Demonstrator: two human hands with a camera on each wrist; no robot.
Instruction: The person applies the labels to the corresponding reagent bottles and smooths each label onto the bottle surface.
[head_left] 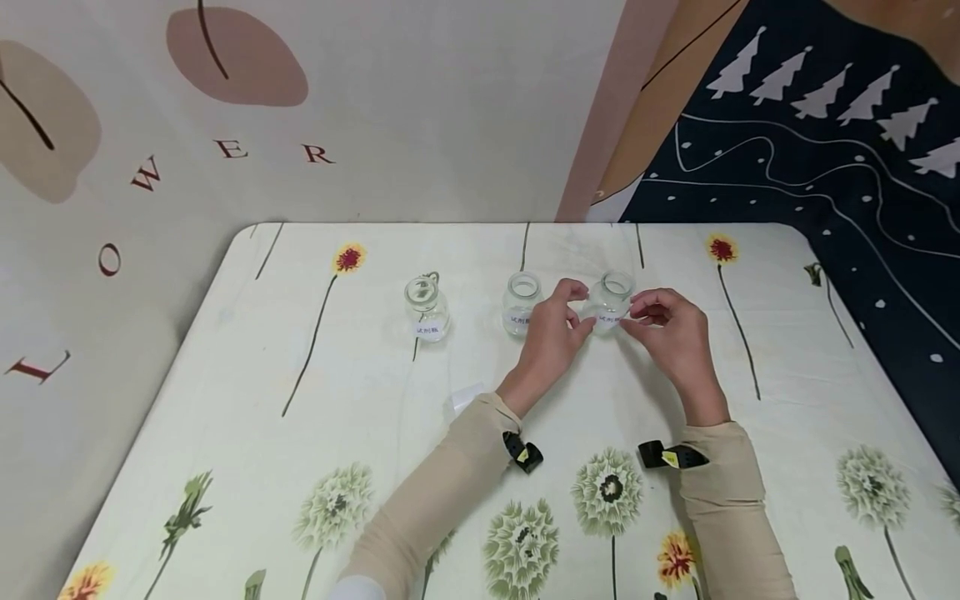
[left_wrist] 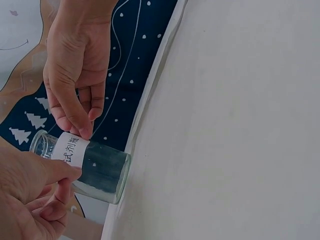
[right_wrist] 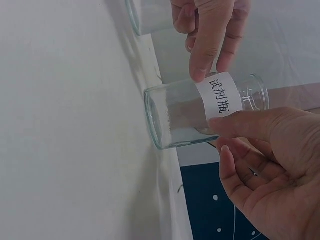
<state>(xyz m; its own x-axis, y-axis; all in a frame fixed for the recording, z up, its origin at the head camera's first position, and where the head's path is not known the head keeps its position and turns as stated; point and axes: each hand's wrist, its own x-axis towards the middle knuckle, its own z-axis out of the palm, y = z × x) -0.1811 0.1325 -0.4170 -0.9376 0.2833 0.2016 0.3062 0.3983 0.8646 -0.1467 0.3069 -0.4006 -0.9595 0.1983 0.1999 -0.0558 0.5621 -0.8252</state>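
Note:
A clear glass reagent bottle with an uncovered neck stands upright near the table's far side. Its white label bears Chinese writing. My left hand is at the bottle's left, its thumb pressed on one end of the label and its other fingers curled by the glass. From the right, my right hand holds the bottle, with the thumb on the label's other end. Left of my left hand stands a second labelled bottle, partly covered by that hand. Farther left is a third labelled bottle with a glass stopper.
A small white piece, perhaps paper, lies by my left forearm. The table wears a flower-printed white cloth. Behind it hangs a pale printed cloth, and a dark blue tree-patterned one is at the right.

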